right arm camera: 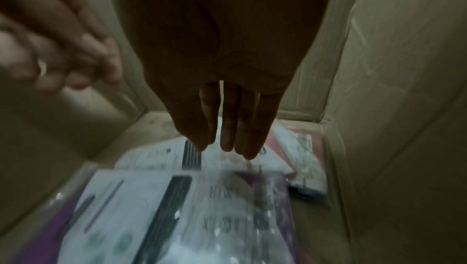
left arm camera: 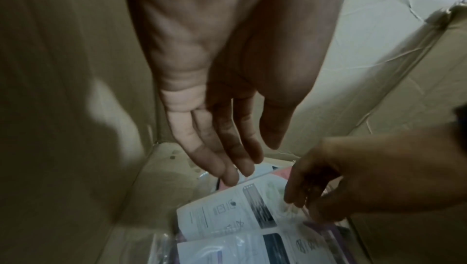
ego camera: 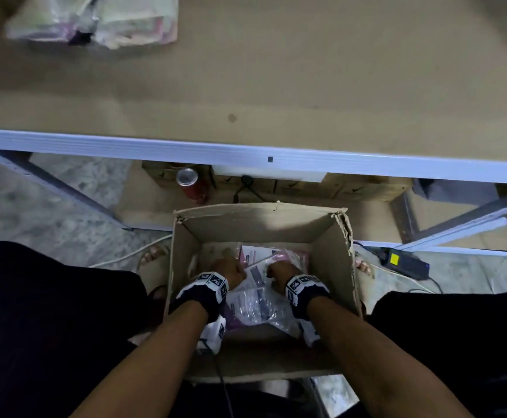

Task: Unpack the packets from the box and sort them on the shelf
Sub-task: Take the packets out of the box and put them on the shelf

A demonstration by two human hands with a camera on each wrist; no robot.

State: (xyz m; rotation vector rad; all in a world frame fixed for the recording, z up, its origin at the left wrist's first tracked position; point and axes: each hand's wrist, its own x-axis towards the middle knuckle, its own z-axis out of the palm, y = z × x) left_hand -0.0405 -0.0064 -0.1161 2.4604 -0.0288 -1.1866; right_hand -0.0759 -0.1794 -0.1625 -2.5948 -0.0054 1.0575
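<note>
An open cardboard box (ego camera: 258,220) stands below the shelf board (ego camera: 276,86). Several clear-wrapped packets (ego camera: 252,306) with white, pink and purple cards lie on its bottom. Both hands are down inside the box. My left hand (ego camera: 228,271) hangs with straight fingers (left arm camera: 227,168) just above the far end of a white packet (left arm camera: 227,214) and holds nothing. My right hand (ego camera: 279,271) points its straight fingers (right arm camera: 237,140) down at the clear wrap of the packets (right arm camera: 177,208), at or just above it. In the left wrist view the right hand (left arm camera: 328,184) hovers over the wrap.
More bagged packets (ego camera: 95,19) lie at the shelf's far left. A white metal rail (ego camera: 246,152) edges the shelf. Below it stand a red can (ego camera: 191,184) and flat cartons. A black adapter (ego camera: 403,262) with cables lies on the floor at right.
</note>
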